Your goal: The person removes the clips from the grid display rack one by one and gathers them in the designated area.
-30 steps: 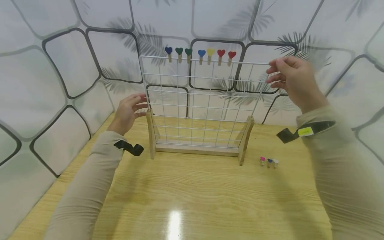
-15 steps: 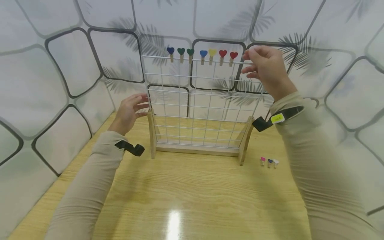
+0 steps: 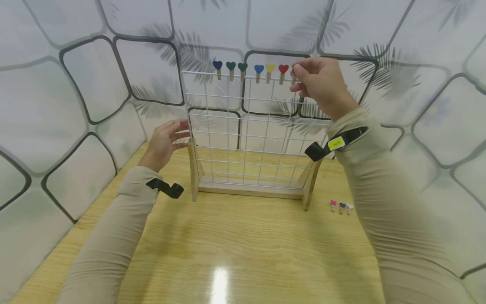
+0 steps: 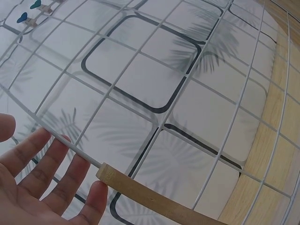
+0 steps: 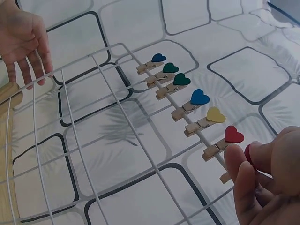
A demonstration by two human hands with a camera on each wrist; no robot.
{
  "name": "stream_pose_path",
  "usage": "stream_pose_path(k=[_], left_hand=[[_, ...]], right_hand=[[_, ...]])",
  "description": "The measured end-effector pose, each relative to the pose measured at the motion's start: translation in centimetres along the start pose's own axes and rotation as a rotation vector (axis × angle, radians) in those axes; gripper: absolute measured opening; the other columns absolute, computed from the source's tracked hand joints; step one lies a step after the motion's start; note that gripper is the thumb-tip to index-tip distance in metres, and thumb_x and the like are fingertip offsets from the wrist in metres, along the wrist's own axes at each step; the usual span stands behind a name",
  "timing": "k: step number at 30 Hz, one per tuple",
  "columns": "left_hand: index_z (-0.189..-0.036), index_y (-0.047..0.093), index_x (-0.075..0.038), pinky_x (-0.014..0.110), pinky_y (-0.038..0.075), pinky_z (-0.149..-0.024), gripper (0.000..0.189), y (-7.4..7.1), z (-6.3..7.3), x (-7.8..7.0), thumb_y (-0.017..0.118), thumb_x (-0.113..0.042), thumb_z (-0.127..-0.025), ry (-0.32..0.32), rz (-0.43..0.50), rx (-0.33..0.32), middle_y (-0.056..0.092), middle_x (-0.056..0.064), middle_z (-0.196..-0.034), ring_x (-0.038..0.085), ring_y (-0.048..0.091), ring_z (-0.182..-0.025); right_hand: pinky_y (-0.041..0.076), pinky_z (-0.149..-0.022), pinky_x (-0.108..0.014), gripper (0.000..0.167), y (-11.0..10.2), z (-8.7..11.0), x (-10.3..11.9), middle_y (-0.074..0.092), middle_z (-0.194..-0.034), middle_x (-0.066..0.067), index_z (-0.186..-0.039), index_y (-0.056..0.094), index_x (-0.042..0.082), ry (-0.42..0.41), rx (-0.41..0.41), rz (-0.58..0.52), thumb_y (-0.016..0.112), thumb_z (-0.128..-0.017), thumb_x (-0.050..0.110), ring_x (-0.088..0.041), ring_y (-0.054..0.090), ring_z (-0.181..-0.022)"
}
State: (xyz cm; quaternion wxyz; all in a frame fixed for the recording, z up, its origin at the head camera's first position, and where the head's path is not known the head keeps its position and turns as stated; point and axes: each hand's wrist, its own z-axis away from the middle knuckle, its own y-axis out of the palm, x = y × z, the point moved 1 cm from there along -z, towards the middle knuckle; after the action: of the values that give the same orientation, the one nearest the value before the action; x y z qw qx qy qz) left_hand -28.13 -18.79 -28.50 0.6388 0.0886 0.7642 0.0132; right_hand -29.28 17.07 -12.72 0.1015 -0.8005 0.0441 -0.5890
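Observation:
A white wire grid (image 3: 201, 73) stands upright in a wooden stand (image 3: 250, 191). Along its top rail sit small clothespins with hearts: dark blue (image 3: 217, 65), two green (image 3: 230, 66), blue (image 3: 259, 69), yellow (image 3: 270, 67) and red (image 3: 283, 69). At the right end of this row, my right hand (image 3: 324, 86) pinches another red heart clothespin (image 5: 248, 154) between thumb and fingers, largely covering it; its wooden tip overlaps the rail in the right wrist view. My left hand (image 3: 163, 141) has its fingertips at the grid's left side wire, just above the wooden upright (image 4: 140, 191), fingers extended.
On the wooden table (image 3: 243, 240), right of the stand, lie three loose heart clothespins: pink (image 3: 333, 203), dark blue (image 3: 342, 205) and white (image 3: 349, 207). A patterned cloth wall (image 3: 91, 80) rises behind and beside the table.
My right hand has moved left along the top rail from the grid's right corner to the last red heart clothespin and now pinches it. My left hand has stayed at the left side.

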Motion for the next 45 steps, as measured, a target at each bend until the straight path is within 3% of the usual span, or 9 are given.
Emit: stream_pose_path(k=[10, 14, 18, 23, 27, 30, 34, 39, 45], left_hand=[[-0.139, 0.042, 0.003, 0.036, 0.044, -0.089, 0.045, 0.2, 0.0, 0.4, 0.037, -0.027, -0.106, -0.013, -0.003, 0.002, 0.055, -0.001, -0.117, 0.023, 0.049, -0.114], [-0.141, 0.041, 0.003, 0.037, 0.042, -0.091, 0.047, 0.3, 0.0, 0.5, 0.037, -0.028, -0.106, -0.015, -0.008, 0.010, 0.055, -0.002, -0.117, 0.024, 0.048, -0.116], [-0.141, 0.040, 0.004, 0.037, 0.042, -0.091, 0.047, 0.3, 0.0, 0.7, 0.037, -0.029, -0.106, -0.020, 0.000, 0.013, 0.055, -0.002, -0.117, 0.023, 0.049, -0.115], [-0.141, 0.040, 0.003, 0.038, 0.042, -0.093, 0.048, 0.0, 0.1, 0.6, 0.036, -0.030, -0.106, -0.021, -0.020, 0.017, 0.054, 0.000, -0.121, 0.027, 0.047, -0.120], [-0.141, 0.040, 0.004, 0.038, 0.042, -0.094, 0.049, -0.1, 0.2, 0.4, 0.036, -0.030, -0.106, -0.015, -0.016, 0.010, 0.054, 0.001, -0.122, 0.032, 0.043, -0.124], [-0.134, 0.048, -0.003, 0.037, 0.042, -0.093, 0.040, -0.2, 0.3, 0.3, 0.038, -0.030, -0.106, -0.012, 0.002, 0.004, 0.055, 0.000, -0.119, 0.033, 0.042, -0.125], [-0.127, 0.052, -0.007, 0.035, 0.044, -0.091, 0.033, -0.2, 0.3, 0.2, 0.039, -0.029, -0.106, -0.005, 0.014, 0.011, 0.056, -0.001, -0.117, 0.028, 0.047, -0.119], [-0.134, 0.047, 0.001, 0.032, 0.046, -0.089, 0.041, -0.2, 0.2, 0.1, 0.040, -0.028, -0.106, -0.003, 0.016, 0.021, 0.057, -0.001, -0.117, 0.023, 0.050, -0.115], [-0.118, 0.056, -0.012, 0.031, 0.047, -0.087, 0.024, -0.1, 0.2, -0.2, 0.041, -0.027, -0.106, -0.001, 0.020, 0.020, 0.057, -0.001, -0.116, 0.018, 0.052, -0.109]], right_hand=[[0.043, -0.050, -0.020, 0.011, 0.6, -0.6, -0.5, 0.060, -0.100, -0.004, -0.103, 0.062, 0.007, 0.040, -0.112, 0.067, 0.059, -0.097, 0.016, -0.013, 0.062, -0.067], [0.041, -0.048, -0.020, 0.013, 0.8, -0.6, -0.9, 0.060, -0.102, -0.003, -0.103, 0.060, 0.006, 0.038, -0.157, 0.023, 0.058, -0.097, 0.018, -0.012, 0.062, -0.067], [0.040, -0.047, -0.020, 0.018, 0.8, -0.5, -1.0, 0.059, -0.104, -0.004, -0.105, 0.059, 0.005, -0.011, -0.191, -0.092, 0.059, -0.095, 0.020, -0.014, 0.061, -0.065], [0.041, -0.046, -0.021, 0.022, 0.5, 0.1, -0.9, 0.060, -0.101, -0.008, -0.107, 0.061, 0.002, -0.078, -0.152, -0.217, 0.061, -0.093, 0.019, -0.016, 0.059, -0.060], [0.043, -0.046, -0.021, 0.017, 0.1, 1.0, -1.1, 0.061, -0.097, -0.009, -0.103, 0.062, 0.003, -0.075, -0.098, -0.209, 0.063, -0.094, 0.017, -0.016, 0.059, -0.060], [0.044, -0.048, -0.021, 0.017, -0.6, 1.8, -1.7, 0.061, -0.097, -0.009, -0.102, 0.062, 0.003, -0.070, -0.065, -0.171, 0.064, -0.094, 0.017, -0.016, 0.059, -0.063], [0.045, -0.051, -0.022, 0.020, -2.1, 3.3, -3.2, 0.061, -0.094, -0.009, -0.104, 0.062, 0.001, -0.049, -0.058, -0.167, 0.064, -0.094, 0.019, -0.017, 0.059, -0.066], [0.046, -0.053, -0.021, 0.017, -4.2, 5.2, -5.8, 0.061, -0.094, -0.007, -0.100, 0.063, 0.002, -0.019, -0.057, -0.182, 0.064, -0.094, 0.018, -0.015, 0.059, -0.066], [0.048, -0.056, -0.020, 0.016, -6.8, 7.1, -8.8, 0.064, -0.094, -0.004, -0.099, 0.067, 0.005, 0.028, -0.071, -0.169, 0.065, -0.093, 0.020, -0.013, 0.061, -0.069]])
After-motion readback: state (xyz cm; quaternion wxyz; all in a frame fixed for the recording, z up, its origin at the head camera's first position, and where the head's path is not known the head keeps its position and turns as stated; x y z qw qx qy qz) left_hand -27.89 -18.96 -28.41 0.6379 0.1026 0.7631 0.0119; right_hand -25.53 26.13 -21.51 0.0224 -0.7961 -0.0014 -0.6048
